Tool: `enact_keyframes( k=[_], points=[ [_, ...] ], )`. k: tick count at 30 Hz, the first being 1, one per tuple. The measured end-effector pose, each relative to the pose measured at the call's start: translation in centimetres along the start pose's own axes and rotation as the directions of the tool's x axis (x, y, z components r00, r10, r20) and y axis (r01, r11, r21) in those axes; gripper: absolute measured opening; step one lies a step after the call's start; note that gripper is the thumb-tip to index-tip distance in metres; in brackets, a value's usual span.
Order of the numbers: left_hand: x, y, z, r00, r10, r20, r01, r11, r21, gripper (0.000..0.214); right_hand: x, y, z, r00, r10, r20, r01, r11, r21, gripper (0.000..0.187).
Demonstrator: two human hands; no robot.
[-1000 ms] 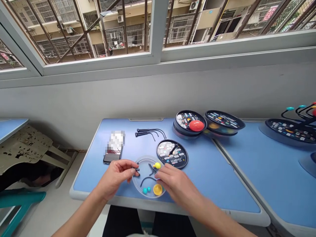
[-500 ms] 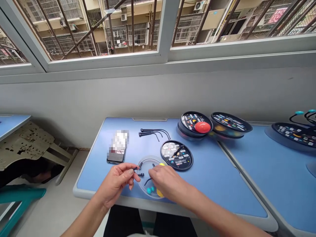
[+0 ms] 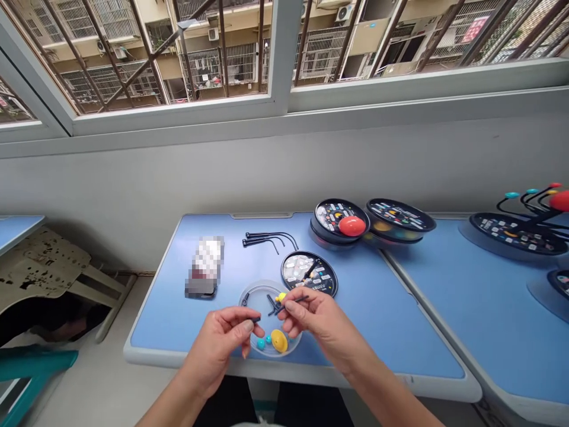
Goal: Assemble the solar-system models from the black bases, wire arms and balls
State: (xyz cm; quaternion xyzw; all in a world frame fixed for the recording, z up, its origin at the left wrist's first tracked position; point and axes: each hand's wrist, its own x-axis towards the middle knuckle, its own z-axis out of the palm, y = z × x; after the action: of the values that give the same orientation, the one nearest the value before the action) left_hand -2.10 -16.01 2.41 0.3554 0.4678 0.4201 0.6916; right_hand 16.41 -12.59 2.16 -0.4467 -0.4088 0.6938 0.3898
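Observation:
Above the clear round tray [image 3: 243,289], my left hand [image 3: 222,341] pinches a small black plastic piece [image 3: 255,319] between thumb and fingers. A thin black rod [image 3: 290,304] is gripped in my right hand [image 3: 313,317], just over the tray's right side. Inside the tray lie a yellow ball [image 3: 279,340], small turquoise balls [image 3: 261,343] and several short black parts [image 3: 245,299]. Behind my right hand, a black printed disc [image 3: 306,270] with a dark arm across it rests on the desk, partly hidden.
Several bent black rods [image 3: 269,237] lie toward the desk's back, right of a blurred-out phone [image 3: 207,267]. At back right stand stacked black discs [image 3: 326,216] with a red half-ball [image 3: 352,226]. An assembled planet model [image 3: 515,231] sits on the adjoining desk.
My right hand has come up out of the tray and now holds a black rod. My left hand still pinches its small black piece. The view has shifted slightly right.

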Motion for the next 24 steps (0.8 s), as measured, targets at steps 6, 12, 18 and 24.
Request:
enact_keyframes(
  k=[6,12,18,24],
  points=[
    [-0.1,0.1,1.7,0.990,0.036,-0.140,-0.031,0.999,0.038,0.034,-1.1,0.2,-0.1,0.993,-0.122,0.001,0.121,0.988,-0.094,0.034],
    [-0.2,-0.1,2.3,0.972,0.095,-0.216,-0.060,0.985,0.163,0.025,-2.2,0.6,-0.2,0.976,-0.219,0.007,0.211,0.928,-0.307,0.029],
    [-0.5,-0.4,2.3,0.972,0.139,-0.189,-0.091,0.967,0.240,0.020,-3.1,0.2,0.0,0.946,-0.323,0.040,0.295,0.798,-0.526,0.021],
    [-0.9,-0.1,2.3,0.968,0.215,-0.129,-0.154,0.916,0.372,0.018,-3.6,0.2,0.3,0.856,-0.505,0.111,0.440,0.600,-0.668,0.019]
  ],
)
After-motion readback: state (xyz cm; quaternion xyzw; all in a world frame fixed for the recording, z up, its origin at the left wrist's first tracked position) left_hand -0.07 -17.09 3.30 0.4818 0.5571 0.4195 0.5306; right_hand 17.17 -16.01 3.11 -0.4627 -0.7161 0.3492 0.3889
